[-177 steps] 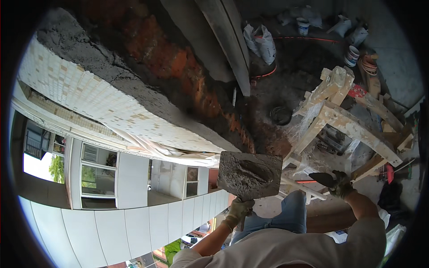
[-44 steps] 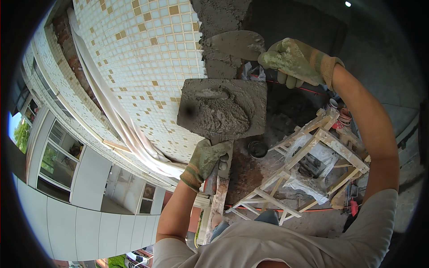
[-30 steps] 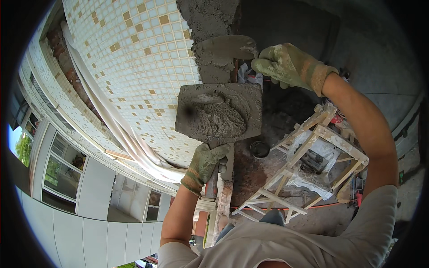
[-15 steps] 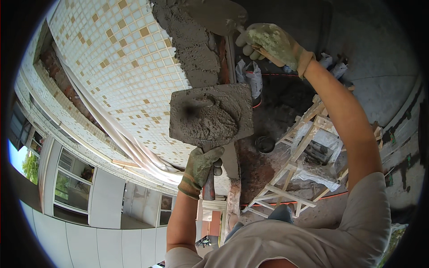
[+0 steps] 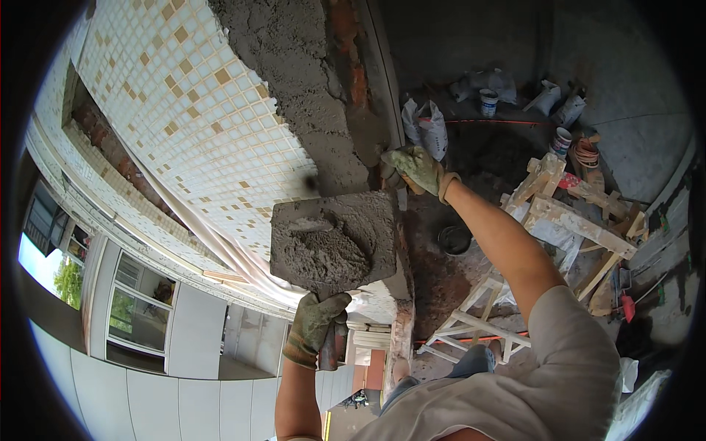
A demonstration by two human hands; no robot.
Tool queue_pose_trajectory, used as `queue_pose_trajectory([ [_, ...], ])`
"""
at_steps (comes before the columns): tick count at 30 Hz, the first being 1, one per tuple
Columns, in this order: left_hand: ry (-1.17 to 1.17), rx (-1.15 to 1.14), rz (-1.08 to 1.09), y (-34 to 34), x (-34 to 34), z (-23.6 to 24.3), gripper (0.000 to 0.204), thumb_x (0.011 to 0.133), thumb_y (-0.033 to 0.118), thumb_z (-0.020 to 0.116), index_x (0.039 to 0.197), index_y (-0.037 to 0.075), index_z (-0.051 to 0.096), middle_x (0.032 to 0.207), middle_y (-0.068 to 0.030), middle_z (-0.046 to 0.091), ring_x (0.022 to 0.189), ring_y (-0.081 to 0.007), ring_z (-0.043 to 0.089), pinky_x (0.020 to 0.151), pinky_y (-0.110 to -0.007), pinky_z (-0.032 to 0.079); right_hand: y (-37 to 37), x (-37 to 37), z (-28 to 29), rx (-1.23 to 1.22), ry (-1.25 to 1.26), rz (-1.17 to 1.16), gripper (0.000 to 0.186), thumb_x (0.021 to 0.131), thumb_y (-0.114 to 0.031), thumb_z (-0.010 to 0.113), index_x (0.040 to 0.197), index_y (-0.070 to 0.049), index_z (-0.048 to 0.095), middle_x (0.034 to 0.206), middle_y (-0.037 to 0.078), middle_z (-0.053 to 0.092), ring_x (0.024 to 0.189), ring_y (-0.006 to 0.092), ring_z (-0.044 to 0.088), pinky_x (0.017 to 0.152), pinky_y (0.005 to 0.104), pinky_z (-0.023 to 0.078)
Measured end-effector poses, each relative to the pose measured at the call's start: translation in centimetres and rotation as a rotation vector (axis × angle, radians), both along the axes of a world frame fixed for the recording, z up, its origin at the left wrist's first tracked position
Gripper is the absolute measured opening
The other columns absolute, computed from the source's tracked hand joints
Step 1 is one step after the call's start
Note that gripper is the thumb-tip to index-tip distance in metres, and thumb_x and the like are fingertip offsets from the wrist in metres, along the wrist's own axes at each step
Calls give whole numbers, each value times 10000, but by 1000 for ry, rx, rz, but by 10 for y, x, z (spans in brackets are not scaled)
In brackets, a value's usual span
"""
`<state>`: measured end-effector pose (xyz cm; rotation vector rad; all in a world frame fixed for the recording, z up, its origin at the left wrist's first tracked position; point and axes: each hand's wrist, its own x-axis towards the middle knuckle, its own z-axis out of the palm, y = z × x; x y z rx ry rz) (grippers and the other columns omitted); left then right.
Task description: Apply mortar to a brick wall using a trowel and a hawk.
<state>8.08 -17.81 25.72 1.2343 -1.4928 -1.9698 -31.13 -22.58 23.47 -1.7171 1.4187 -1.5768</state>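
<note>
My gloved left hand (image 5: 318,327) is closed round the handle of a square plasterer's hawk (image 5: 382,220), held level in front of me. A heap of wet grey mortar (image 5: 327,253) lies on it. Beyond the hawk, my gloved right hand (image 5: 418,170) grips a trowel (image 5: 368,136) by its wooden handle. The trowel's mortar-coated blade is at the edge of the wall, against or close to the grey mortar strip (image 5: 283,81); exact contact is hard to tell. Left of that strip, the wall carries small white and tan mosaic tiles (image 5: 198,125).
Wooden trestles (image 5: 581,224) stand at the right. A black bucket (image 5: 454,239) sits on the dirty floor below, with white sacks (image 5: 426,128) and a paint pail (image 5: 488,103) farther off. An orange cord (image 5: 507,121) crosses the floor. Windows (image 5: 140,312) are at the left.
My right hand has come down and toward me with the trowel, along the wall's edge. The hawk has moved slightly nearer to me. My view has shifted, showing more of the trestles.
</note>
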Motion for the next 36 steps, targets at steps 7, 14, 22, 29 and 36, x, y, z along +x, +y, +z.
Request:
queue_pose_trajectory([
  [7, 34, 47, 1, 9, -20, -2, 208, 821, 176, 758, 914, 16, 663, 658, -36, 563, 507, -152, 540, 455, -289, 476, 37, -15, -12, 325, -506, 53, 322, 998, -303, 628, 1087, -6, 715, 856, 43, 696, 664, 138, 609, 617, 290, 503],
  [14, 129, 21, 23, 10, -36, -7, 178, 846, 178, 741, 862, 16, 669, 646, -45, 575, 502, -155, 558, 467, -288, 485, 124, 6, 41, 55, 344, -234, 260, 947, -278, 687, 1036, -34, 696, 750, 58, 651, 658, 171, 608, 616, 338, 487],
  [22, 161, 16, -6, 11, -52, -17, 201, 866, 167, 746, 936, 8, 644, 706, -41, 589, 537, -135, 565, 463, -282, 485, 184, 59, 84, -107, 1163, -316, 227, 880, -227, 640, 1088, -181, 716, 997, 43, 651, 826, 235, 674, 698, 360, 560],
  [29, 111, -147, -69, 28, -63, -11, 182, 894, 184, 718, 915, 9, 672, 701, -26, 622, 561, -106, 575, 480, -272, 475, 182, 71, 101, -182, 1504, -319, 295, 835, -204, 725, 1117, -123, 698, 974, 118, 708, 818, 283, 688, 701, 411, 564],
  [36, 173, 36, -196, 55, -57, -19, 145, 909, 153, 726, 881, 18, 679, 682, 3, 593, 588, -102, 571, 479, -283, 460, 151, 84, 117, -441, 1210, -568, 340, 699, -136, 762, 1036, -118, 725, 1084, 81, 678, 812, 271, 661, 677, 377, 564],
])
